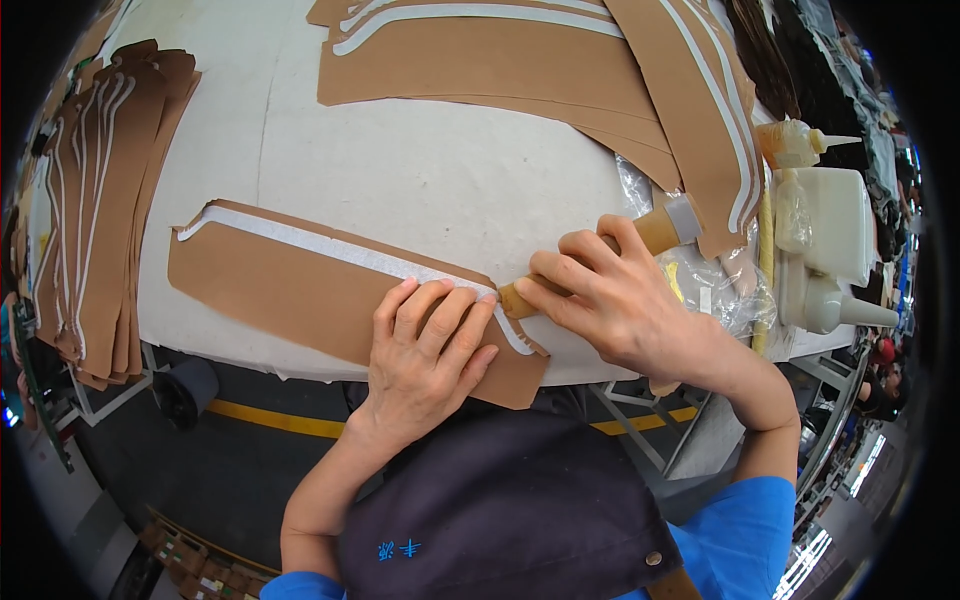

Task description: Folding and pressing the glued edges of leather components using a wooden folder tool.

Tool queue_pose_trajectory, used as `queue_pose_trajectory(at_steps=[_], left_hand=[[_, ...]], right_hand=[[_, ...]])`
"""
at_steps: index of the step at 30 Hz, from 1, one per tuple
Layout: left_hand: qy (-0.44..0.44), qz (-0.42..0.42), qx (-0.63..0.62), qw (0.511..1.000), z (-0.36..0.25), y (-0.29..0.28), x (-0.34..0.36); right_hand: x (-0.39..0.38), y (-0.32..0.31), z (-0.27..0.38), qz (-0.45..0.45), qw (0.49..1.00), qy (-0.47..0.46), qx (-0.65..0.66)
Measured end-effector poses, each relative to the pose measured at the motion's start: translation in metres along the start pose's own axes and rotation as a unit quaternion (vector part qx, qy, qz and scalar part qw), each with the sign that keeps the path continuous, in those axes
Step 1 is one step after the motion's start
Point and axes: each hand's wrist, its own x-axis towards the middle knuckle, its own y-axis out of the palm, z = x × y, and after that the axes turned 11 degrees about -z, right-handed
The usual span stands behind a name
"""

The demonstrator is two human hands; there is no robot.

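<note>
A brown leather-like panel (pixel 285 285) lies slantwise on the white table near its front edge. A white strip (pixel 300 240) runs along the panel's far edge and bends down at both ends. Over the panel's right part, my left hand (pixel 425 350) rests with its fingers laid out flat, the fingertips on the strip. My right hand (pixel 610 295) is wrapped round a thick tan tool (pixel 655 232), its kind unclear, with a grey band at the far end. The tool's near end touches or nearly touches the strip beside my left fingertips.
Stacked brown panels with white strips (pixel 480 60) lie at the back; another stack (pixel 120 200) hangs over the table's left edge. To the right are a white plastic container (pixel 835 225), squeeze bottles (pixel 790 143) and crumpled clear plastic (pixel 735 295). A dark bin (pixel 185 390) stands below.
</note>
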Motion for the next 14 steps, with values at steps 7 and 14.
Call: queue_pose_trajectory(at_steps=[7, 14], left_hand=[[0.000, 0.006, -0.007, 1.000, -0.001, -0.001, -0.001], [-0.005, 0.003, 0.006, 1.000, -0.005, 0.000, -0.005]], right_hand=[[0.002, 0.002, -0.010, -0.004, 0.999, -0.036, 0.012], [0.008, 0.005, -0.021, 0.010, 0.997, -0.069, 0.029]])
